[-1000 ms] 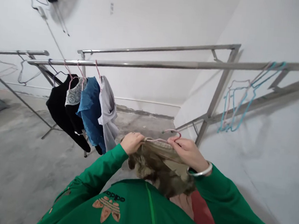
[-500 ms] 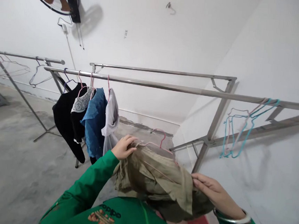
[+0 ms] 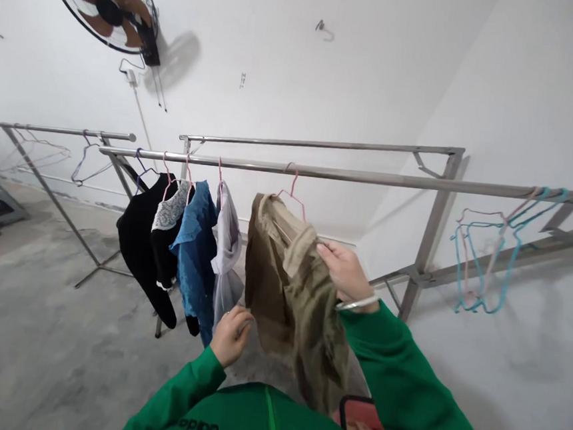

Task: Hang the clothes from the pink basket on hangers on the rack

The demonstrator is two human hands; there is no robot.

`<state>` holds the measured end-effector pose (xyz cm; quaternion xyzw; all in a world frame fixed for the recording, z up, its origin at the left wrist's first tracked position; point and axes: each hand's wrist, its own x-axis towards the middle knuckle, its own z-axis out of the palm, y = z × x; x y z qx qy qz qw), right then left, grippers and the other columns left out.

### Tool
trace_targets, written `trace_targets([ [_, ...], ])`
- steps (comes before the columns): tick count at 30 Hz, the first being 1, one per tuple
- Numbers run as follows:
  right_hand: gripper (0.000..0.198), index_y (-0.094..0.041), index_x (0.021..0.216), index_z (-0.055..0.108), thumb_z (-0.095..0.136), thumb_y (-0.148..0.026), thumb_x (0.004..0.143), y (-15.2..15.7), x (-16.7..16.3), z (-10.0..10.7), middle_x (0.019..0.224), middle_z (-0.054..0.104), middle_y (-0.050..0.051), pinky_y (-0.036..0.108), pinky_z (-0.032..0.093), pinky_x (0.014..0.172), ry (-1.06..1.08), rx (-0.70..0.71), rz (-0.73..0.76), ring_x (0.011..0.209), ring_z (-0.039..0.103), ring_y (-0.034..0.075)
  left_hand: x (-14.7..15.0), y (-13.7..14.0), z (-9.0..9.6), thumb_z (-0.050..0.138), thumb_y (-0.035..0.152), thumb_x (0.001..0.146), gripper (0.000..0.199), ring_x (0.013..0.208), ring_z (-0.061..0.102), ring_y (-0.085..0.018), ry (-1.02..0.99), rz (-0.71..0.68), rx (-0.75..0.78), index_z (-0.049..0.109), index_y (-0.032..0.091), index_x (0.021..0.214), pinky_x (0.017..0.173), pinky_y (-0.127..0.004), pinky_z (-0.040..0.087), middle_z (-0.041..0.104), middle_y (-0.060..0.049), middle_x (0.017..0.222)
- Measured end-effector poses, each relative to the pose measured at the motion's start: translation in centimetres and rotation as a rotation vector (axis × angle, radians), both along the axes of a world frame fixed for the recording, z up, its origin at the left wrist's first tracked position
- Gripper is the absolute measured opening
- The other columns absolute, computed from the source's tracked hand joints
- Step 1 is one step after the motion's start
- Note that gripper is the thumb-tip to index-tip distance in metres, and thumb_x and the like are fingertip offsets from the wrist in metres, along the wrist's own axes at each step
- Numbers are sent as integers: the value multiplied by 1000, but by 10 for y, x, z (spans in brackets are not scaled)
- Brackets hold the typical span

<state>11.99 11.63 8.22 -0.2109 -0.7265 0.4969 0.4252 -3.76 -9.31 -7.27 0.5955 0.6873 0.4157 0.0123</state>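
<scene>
Straightening, apparently: olive garment (image 3: pixel 271 274) on steel rail (image 3: pixel 370 177)

Left hand (image 3: pixel 232 335) curled low beside garment's edge; grip unclear. Pink hanger (image 3: pixel 294 185) hooked over rail, garment below. Right hand (image 3: pixel 344 271) pinching collar end. Likely step: settling cloth; next move calls for light tugging, hanger undisturbed.

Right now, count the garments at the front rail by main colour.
Black: 2 (plain black garment, lace-collared garment)
Blue: 1 (blue garment)
Pale grey: 1 (grey garment)
Olive: 1 (olive garment)
Total: 5
</scene>
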Motion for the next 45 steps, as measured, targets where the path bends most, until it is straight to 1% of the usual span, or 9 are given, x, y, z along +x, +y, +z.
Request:
trace_targets([
  [8,25,-19,65,48,46,-39,79,5,-110,2,58,48,-2,27,34,60,-33,154,-190,61,43,13,-22,-27,-9,40,21,91,21,82,65,-17,0,-7,-8,61,18,89,74,-30,56,64,-8,86],
  [14,18,-20,69,47,43,-33,81,-2,-152,-6,65,53,2,29,36,65,-59,164,-232,66,48,17,-42,-45,-15,40,21,92,23,80,66,-16,13,6,-26,63,17,86,72,-27,55,65,-8,84],
  [23,20,-21,69,47,42,-35,82,-2,-166,-33,68,56,4,31,38,68,-32,179,-339,68,49,18,-62,-55,-20,40,21,92,25,79,65,-17,5,15,-88,63,17,84,72,-27,54,65,-8,83],
  [31,25,-19,79,53,41,-40,84,-5,-159,-47,75,59,6,33,43,74,-23,192,-338,74,54,20,-58,-46,-24,40,20,92,25,76,65,-17,6,-58,-112,62,18,80,69,-27,53,65,-7,80],
  [34,34,-17,91,55,39,-47,89,-10,-148,-58,85,61,8,33,45,79,96,200,-366,82,56,20,-55,-37,-28,41,20,91,24,77,65,-17,-2,-105,-137,63,18,81,70,-27,54,65,-7,81],
  [37,37,-17,106,54,34,-46,94,-13,-123,-87,102,60,11,32,46,86,136,190,-475,93,57,19,-51,-26,-32,42,20,91,23,78,65,-17,8,-182,-168,64,18,83,71,-27,54,66,-7,81],
  [39,35,-17,109,54,30,-39,97,-16,-95,-119,104,62,11,30,46,87,-132,134,-441,95,58,17,-47,-17,-35,42,21,91,23,80,66,-18,19,-262,-199,64,19,85,73,-29,55,66,-8,82],
  [42,21,-16,96,62,44,-27,93,-26,-32,-185,88,67,6,26,46,83,-646,-137,-224,86,61,15,-38,-1,-42,42,23,91,24,85,66,-19,37,-427,-296,65,18,87,77,-31,55,68,-9,86],
  [45,12,-14,67,63,69,-19,76,-55,52,-256,66,64,3,26,47,75,-831,-488,-196,72,62,16,-19,19,-54,44,24,91,23,87,66,-20,105,-624,-473,65,18,92,80,-32,54,69,-10,91],
])
